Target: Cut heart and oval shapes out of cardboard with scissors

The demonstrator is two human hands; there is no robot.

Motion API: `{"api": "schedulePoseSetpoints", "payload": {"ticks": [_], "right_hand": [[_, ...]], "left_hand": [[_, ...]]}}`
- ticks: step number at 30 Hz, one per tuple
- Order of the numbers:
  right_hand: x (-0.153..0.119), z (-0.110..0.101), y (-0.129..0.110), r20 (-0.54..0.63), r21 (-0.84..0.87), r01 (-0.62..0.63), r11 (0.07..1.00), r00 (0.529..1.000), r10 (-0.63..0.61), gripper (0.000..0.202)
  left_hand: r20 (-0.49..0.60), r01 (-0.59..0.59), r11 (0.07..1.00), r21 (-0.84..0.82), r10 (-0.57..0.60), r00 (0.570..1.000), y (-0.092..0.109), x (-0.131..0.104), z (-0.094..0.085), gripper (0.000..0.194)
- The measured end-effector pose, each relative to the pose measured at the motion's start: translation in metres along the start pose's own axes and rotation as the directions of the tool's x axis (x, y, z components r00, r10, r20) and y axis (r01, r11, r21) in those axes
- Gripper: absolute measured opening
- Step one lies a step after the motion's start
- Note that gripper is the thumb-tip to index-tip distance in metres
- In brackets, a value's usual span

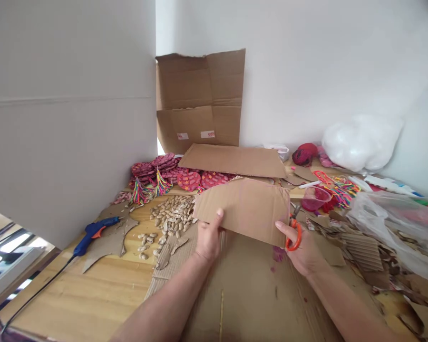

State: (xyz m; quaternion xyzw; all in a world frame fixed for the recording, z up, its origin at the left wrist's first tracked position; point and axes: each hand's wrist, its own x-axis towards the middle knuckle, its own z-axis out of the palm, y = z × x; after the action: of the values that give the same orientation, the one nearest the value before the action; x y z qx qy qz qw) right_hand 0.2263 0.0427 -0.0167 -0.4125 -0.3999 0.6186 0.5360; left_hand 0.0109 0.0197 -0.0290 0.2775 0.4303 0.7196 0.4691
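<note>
1. A large flat sheet of brown cardboard (pixel 257 294) lay nearest, on the pale wooden bench (pixel 92 294).
2. The left hand (pixel 209 240) had its grip clamped on the left lower edge of a tan cardboard piece with a curved upper left edge (pixel 246 206), thumb on top.
3. The right hand's (pixel 303 251) grip was clamped on that piece's lower right corner, with orange-handled metal scissors (pixel 294 232) held there too.
4. The piece was tilted above the sheet, between both hands.
5. To the left were a blue glue gun (pixel 94 233) and tan peanut-like shells (pixel 173 213); to the right, torn brown cardboard scraps (pixel 364 251).
6. Beyond lay red patterned pieces with multicoloured tassels (pixel 157 168).
7. Farthest, a creased brown cardboard panel (pixel 199 95) stood upright.
</note>
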Motion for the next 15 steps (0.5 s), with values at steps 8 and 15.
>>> {"api": "schedulePoseSetpoints", "payload": {"ticks": [8,15], "right_hand": [[0.007,-0.006,-0.002,0.009,-0.160,0.041,0.986,0.999,-0.040,0.017],[0.005,-0.007,-0.012,-0.029,-0.296,0.043,0.954,0.998,-0.054,0.014]], "left_hand": [[0.048,0.165,0.986,-0.014,-0.164,0.985,0.057,0.043,-0.043,0.064],[0.163,0.096,0.981,0.167,-0.124,0.979,0.056,0.039,-0.046,0.044]]}}
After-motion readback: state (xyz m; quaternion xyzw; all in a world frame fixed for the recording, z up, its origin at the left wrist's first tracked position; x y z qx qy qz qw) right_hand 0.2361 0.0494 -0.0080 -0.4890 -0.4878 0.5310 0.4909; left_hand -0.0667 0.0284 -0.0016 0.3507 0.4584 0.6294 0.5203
